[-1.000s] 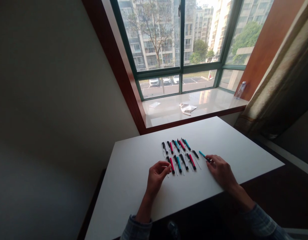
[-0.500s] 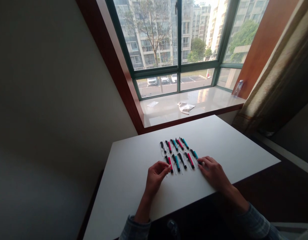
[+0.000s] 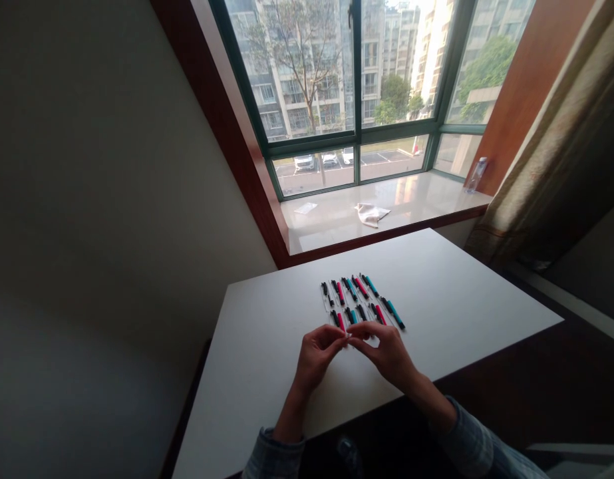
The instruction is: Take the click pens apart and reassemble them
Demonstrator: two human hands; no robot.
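Note:
My left hand (image 3: 314, 359) and my right hand (image 3: 389, 356) meet fingertip to fingertip above the near row of pen parts. Both are closed in a pinch around a tiny pale piece (image 3: 347, 337), too small to name. Just beyond them lie pens taken apart, in two rows: pink barrels (image 3: 360, 287), teal barrels (image 3: 371, 286), black pen sections with clips (image 3: 324, 289) and thin pale refills. At the right end of the near row rests a teal barrel with a black end (image 3: 396, 315). My hands partly hide the near row.
The parts lie on a white table (image 3: 267, 332). Beyond its far edge is a windowsill (image 3: 326, 229) with a crumpled wrapper (image 3: 372, 214), a flat paper piece (image 3: 305, 208) and a clear bottle (image 3: 476, 175). A curtain (image 3: 541, 140) hangs at the right.
My right hand has left the teal barrel at the right end and moved left, its fingertips now meeting those of my left hand. The left hand has stayed nearly in place.

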